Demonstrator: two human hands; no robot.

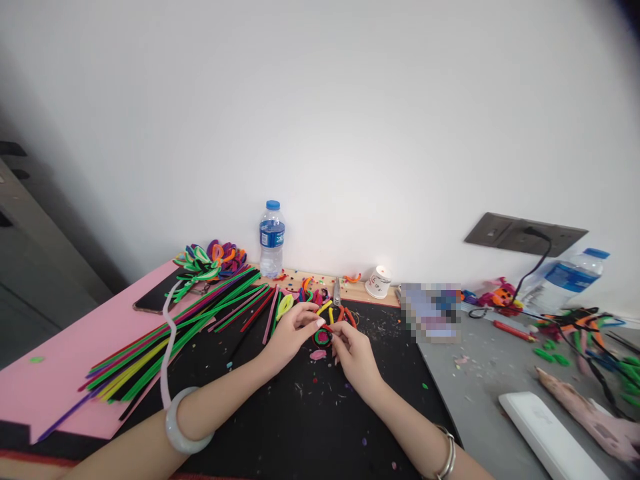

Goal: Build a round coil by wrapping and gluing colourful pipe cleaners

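Over the black mat, my left hand (295, 333) and my right hand (356, 353) meet at a small round coil of pipe cleaner (323, 337), with green, pink, red and dark rings. My left thumb and fingers pinch its upper left edge, and my right fingertips close on its right side. Just below the coil lies a pink pipe cleaner piece (318, 355). Beyond my fingers are a yellow-green loop (285, 305), short yellow and orange pieces (351, 317), and scissors (337, 292). Parts of the coil are covered by my fingers.
Long pipe cleaners (165, 340) fan out at left, by a phone (157, 297) and a looped bundle (200, 260). A water bottle (272, 240) and paper cup (378, 282) stand along the wall. At right are a white box-like object (547, 433), a second bottle (565, 280) and more pipe cleaners.
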